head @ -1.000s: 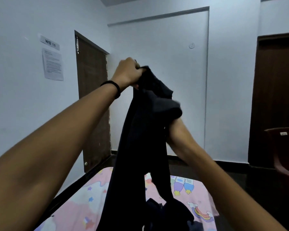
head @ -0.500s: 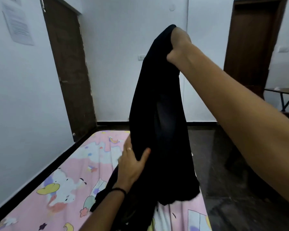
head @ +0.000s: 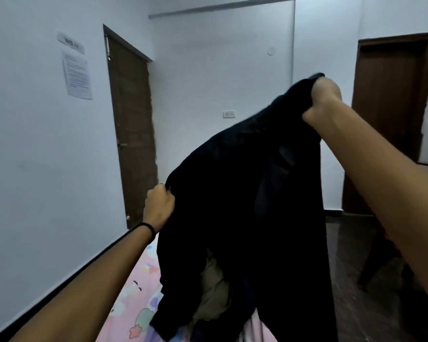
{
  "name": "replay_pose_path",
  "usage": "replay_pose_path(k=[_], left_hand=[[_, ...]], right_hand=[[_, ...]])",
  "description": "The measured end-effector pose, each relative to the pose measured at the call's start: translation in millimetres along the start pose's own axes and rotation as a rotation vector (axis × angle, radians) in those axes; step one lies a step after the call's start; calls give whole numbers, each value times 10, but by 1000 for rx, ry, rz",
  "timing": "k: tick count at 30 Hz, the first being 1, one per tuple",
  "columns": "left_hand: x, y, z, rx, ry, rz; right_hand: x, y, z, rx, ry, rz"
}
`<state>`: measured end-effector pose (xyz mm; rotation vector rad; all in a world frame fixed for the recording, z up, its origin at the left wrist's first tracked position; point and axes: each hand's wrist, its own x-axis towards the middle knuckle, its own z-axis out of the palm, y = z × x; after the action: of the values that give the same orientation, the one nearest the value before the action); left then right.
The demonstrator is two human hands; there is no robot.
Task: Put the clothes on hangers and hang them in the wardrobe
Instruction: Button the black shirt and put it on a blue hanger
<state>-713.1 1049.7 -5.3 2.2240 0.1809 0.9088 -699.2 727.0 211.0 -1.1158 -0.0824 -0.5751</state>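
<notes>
Left hand (head: 158, 206) now gripping black garment's (head: 245, 206) raised edge, formerly lower.

A dark, nearly black garment (head: 245, 218) hangs spread in the air, its top edge slanting from low on the left up to high on the right. Its lower folds trail down to the bed, where a beige garment (head: 214, 287) shows behind it.

Wall notice (head: 77, 76) text blurred, unreadable. Black garment (head: 245, 218) hides most of bed (head: 134, 304); garment hem cut off at bottom edge.
</notes>
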Motion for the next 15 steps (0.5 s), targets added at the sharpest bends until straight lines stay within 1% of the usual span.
replay_pose_path(k=[1, 3, 5, 7, 8, 9, 10, 12, 15], left_hand=[[50, 61, -29, 9, 14, 16], [145, 221, -29, 16, 46, 49], [248, 418, 3, 16, 65, 73], [347, 605, 46, 10, 92, 85], [396, 687, 55, 21, 108, 90], [454, 788, 54, 37, 126, 106], [533, 886, 17, 57, 158, 138], [735, 1125, -148, 103, 247, 221], [1110, 1567, -578, 184, 382, 380]], right_hand=[[47, 78, -94, -26, -22, 3], [228, 230, -255, -13, -10, 30], [851, 509, -479, 24, 40, 104], [1053, 675, -622, 13, 52, 193], [930, 683, -658, 18, 49, 237], [654, 630, -640, 3, 41, 250], [571, 638, -646, 9, 54, 258], [555, 642, -648, 27, 88, 218], [869, 499, -643, 135, 149, 117]])
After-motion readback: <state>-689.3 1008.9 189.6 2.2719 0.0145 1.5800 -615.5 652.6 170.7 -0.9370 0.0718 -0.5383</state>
